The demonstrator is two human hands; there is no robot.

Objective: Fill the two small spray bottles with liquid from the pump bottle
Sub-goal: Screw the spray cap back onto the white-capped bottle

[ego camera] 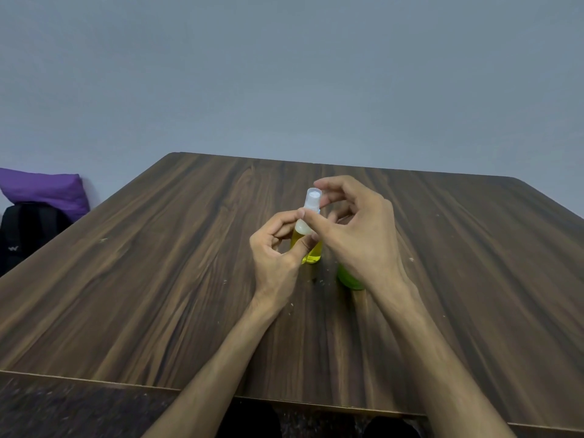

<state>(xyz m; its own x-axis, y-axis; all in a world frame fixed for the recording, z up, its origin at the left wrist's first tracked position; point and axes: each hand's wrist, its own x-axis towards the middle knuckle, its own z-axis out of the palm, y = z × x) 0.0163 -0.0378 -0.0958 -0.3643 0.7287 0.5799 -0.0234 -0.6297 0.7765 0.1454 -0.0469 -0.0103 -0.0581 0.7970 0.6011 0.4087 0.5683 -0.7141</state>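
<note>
My left hand (278, 248) clamps the spray bottle (308, 238), yellow liquid inside, standing mid-table (158, 279). My right hand (354, 229) pinches its clear cap (313, 200) between thumb and fingers. A green bottle (347, 278) sits just beside, mostly hidden under my right wrist. Bare wood all around, edges well apart from the bottles. A backpack (28, 232) and purple cushion (44, 188) sit off the left edge.

Spray bottle (311, 248) stands on table (158, 279), left of green bottle (347, 278).

Matt wood-grain table (158, 295), translucent plastic bottle (311, 254)
</note>
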